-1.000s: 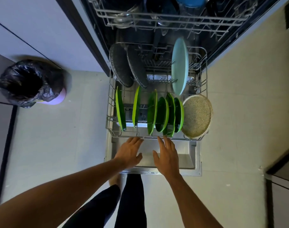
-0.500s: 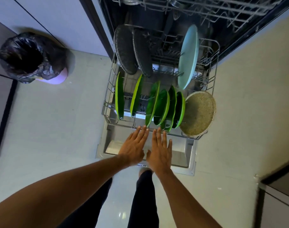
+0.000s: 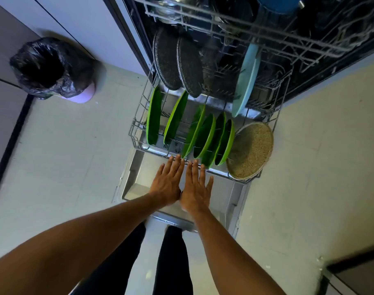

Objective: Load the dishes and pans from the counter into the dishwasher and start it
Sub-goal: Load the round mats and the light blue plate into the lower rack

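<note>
Pale tiled floor (image 3: 75, 167) lies open on both sides of the dishwasher (image 3: 139, 50). Its door (image 3: 235, 201) is folded down flat, with the near edge just ahead of the person's legs. The upper rack (image 3: 224, 22) overhangs the tub mouth. The lower rack (image 3: 137, 133) is partly drawn out over the door, and bare door panel shows between the rack's front rail and the door's near edge.

A bin lined with a black bag (image 3: 54, 69) stands well to the left, by the cabinet. In the lower rack, two dark speckled pans (image 3: 167, 60) stand at the back left and a pale blue plate (image 3: 245, 81) at the back right. A beige speckled pan (image 3: 252, 150) leans at the front right corner, its rim past the rack's wire. Six green plates (image 3: 154, 116) stand on edge along the front row.

The left hand (image 3: 168, 184) and right hand (image 3: 195, 190) lie side by side, fingers straight, holding nothing, fingertips at the front rail.
</note>
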The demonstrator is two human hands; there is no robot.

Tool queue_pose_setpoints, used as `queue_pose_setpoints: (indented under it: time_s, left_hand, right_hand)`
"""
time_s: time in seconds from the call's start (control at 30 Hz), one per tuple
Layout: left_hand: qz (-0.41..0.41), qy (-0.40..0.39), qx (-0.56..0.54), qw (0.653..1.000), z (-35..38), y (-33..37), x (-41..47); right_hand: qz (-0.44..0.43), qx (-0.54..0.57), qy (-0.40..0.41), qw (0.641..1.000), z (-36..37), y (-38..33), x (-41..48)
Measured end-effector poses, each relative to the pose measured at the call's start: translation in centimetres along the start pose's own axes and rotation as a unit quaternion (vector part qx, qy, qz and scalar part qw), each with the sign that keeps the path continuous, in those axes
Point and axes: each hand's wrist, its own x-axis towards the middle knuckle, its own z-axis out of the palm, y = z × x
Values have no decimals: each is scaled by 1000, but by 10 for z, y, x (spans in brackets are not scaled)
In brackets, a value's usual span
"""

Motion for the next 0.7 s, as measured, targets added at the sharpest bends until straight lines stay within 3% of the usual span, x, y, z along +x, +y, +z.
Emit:
queue_pose_setpoints:
  time_s: [0.33, 0.7]
  left_hand:
    - [30, 36, -10, 999, -66, 1, 84]
    - [40, 95, -27, 994, -125, 0, 165]
  right_hand:
    - [-8, 17, 55, 998, -76, 12, 73]
    - [2, 4, 38, 999, -155, 17, 150]
